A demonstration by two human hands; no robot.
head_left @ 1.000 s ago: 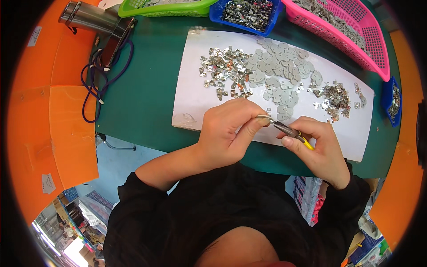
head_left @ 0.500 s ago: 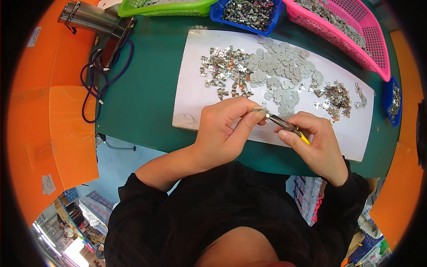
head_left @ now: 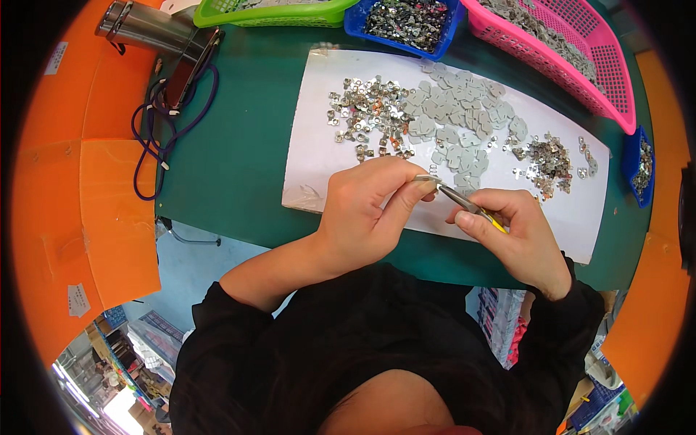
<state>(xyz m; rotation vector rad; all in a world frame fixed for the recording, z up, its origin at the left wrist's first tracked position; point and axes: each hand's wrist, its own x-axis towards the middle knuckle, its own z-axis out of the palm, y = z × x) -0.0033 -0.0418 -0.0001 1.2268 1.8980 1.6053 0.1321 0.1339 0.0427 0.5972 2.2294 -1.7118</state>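
Observation:
My left hand (head_left: 373, 206) pinches a small flat grey plate (head_left: 425, 177) between thumb and forefinger; most of it is hidden by the fingers. In my right hand (head_left: 515, 228) is a pair of pliers (head_left: 464, 201) with yellow handles, its jaws meeting the plate's right end. Whether the jaws are fully closed is too small to tell. Beyond my hands, a white board (head_left: 308, 159) carries loose parts: shiny metal clips (head_left: 370, 109) on the left, grey flat plates (head_left: 457, 101) in the middle, and a heap of small metal pieces (head_left: 551, 159) on the right.
Along the far side of the green table (head_left: 239, 138) stand a green basket (head_left: 272, 18), a blue bin (head_left: 429, 51) of metal parts and a pink basket (head_left: 612, 65). A smaller blue bin (head_left: 639, 167) sits far right. At left lie a steel cylinder (head_left: 145, 29) and dark cord (head_left: 177, 138).
The pliers have shifted very slightly at the plate's end, and my right hand has moved a touch to the right. My left hand stays almost still.

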